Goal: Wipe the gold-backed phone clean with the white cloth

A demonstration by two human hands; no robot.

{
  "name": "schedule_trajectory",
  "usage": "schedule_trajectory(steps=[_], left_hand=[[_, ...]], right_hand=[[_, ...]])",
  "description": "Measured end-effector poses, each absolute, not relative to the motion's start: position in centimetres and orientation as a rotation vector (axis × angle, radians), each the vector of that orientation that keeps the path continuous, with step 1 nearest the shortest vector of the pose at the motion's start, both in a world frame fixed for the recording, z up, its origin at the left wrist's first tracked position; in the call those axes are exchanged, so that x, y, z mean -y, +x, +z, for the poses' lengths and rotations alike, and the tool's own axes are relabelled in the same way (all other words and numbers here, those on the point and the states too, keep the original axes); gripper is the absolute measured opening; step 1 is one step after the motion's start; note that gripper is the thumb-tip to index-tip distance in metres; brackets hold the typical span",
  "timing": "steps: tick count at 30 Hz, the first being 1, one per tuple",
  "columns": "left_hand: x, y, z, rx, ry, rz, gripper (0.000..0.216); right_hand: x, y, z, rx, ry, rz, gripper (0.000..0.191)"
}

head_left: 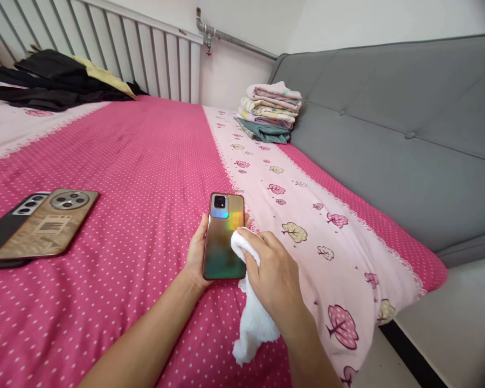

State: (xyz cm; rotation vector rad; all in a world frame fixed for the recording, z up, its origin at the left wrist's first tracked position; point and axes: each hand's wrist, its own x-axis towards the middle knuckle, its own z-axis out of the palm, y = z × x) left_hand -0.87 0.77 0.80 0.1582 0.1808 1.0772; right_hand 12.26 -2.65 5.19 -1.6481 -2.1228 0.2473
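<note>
A smartphone (220, 248) with a shiny gold-green back rests in my left hand (196, 253), its camera side facing up. My left fingers curl around it from beneath, mostly hidden behind the phone. My right hand (277, 269) grips a white cloth (256, 323), bunched at the fingertips against the right side of the phone's back. The rest of the cloth hangs down below my right hand toward the bedspread.
Two more phones lie overlapping at the left: a tan one (48, 226) on top of a dark one (0, 234). Pink dotted bedspread (145, 161) lies underneath. Folded fabrics (269, 110) are stacked by the grey headboard (380, 102). Dark clothes (52, 81) lie near the radiator (145, 48).
</note>
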Motion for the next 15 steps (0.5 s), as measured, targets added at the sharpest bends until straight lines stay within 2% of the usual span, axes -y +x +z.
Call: schedule_trajectory(steps=[15], left_hand=[[-0.76, -0.93, 0.69, -0.169, 0.157, 1.075, 0.072]], right_hand=[[2.60, 12.26, 5.13, 2.119, -1.665, 0.264, 0.042]])
